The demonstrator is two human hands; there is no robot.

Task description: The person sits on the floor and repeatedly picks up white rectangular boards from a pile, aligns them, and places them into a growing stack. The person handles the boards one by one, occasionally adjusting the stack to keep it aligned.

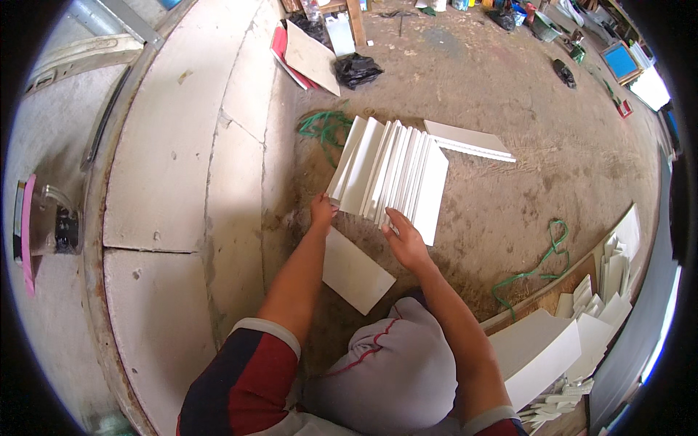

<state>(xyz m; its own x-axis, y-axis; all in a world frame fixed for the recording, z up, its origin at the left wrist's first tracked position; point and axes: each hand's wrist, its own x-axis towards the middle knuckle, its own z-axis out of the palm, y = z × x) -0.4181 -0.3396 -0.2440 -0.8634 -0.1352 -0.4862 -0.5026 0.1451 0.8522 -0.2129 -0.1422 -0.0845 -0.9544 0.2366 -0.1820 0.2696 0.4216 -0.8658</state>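
Observation:
A row of thin white boards (396,171) stands on edge on the floor in front of me, packed side by side. Its leftmost boards lean and fan apart. At the near left corner, my left hand (322,211) has its fingers closed on the end of the outermost white board (347,161). My right hand (407,241) rests against the near ends of the boards right of the middle, its thumb and fingers apart. Below the row, between my forearms, one flat white board (358,272) lies on the floor.
A low pale block wall (240,167) runs along the left. Behind the row lies another board (469,138); green strapping (325,125) lies at its left. More white boards and offcuts (542,349) are piled at lower right. A black plastic bag (358,70) sits farther off.

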